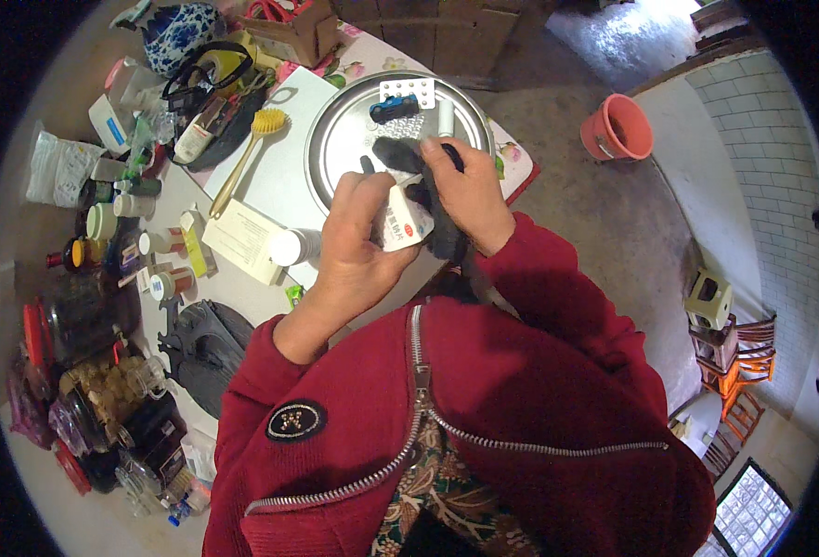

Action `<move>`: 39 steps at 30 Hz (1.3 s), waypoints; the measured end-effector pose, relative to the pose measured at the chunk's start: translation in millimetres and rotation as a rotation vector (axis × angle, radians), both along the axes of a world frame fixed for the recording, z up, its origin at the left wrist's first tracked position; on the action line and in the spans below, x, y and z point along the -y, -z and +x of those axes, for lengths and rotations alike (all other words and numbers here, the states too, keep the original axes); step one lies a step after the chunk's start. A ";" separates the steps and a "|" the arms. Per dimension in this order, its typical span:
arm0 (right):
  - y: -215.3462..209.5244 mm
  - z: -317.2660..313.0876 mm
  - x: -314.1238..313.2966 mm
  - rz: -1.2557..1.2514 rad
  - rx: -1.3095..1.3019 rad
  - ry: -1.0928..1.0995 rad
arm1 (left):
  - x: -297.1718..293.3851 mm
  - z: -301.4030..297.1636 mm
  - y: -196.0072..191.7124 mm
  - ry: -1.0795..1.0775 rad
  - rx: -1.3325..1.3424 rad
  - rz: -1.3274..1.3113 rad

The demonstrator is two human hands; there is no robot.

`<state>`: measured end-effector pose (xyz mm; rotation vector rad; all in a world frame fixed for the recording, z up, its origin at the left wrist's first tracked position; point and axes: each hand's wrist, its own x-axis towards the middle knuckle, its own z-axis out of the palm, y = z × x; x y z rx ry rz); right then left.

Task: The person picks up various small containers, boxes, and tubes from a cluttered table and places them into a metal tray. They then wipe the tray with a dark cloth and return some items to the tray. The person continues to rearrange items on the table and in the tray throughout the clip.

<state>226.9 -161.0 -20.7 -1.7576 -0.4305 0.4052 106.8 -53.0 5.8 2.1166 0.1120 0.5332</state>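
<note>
1. Now your left hand (358,227) is curled round a small white carton (400,221) — smooth faces, crisp corners, thumb along its lower side.
2. Over on the other side, your right hand (473,190) has a grip on a black cloth-like piece (444,209), matte and soft-looking, hanging in a crumpled strip just beside the carton; its exact shape you can't make out from here.
3. Both are up at the near edge of a round metal tray (319,144), shiny, with a raised rim.
4. Inside that tray, farther from you, sit a blister sheet (419,90) with rows of round bumps, a glossy blue-and-black object (395,109) and a pale, smooth cylinder (446,118).
5. Left of the tray lies a brush (233,181) — slim tan handle, stiff yellow bristles.
6. Nearer you, a flat cream box (244,239) lies beside a white-capped round bottle (296,247).
</note>
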 end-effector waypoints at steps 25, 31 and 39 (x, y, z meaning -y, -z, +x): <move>1.0 -19.8 40.5 0.113 -1.381 -0.663 | -30.7 -22.1 -6.6 -0.021 0.449 0.272; -8.8 6.6 85.4 0.295 -1.237 -0.241 | -159.5 -82.4 -9.8 -0.656 0.184 0.184; 9.0 -3.7 117.1 0.321 -1.200 -0.079 | -363.1 -105.1 1.1 -1.004 -0.642 0.367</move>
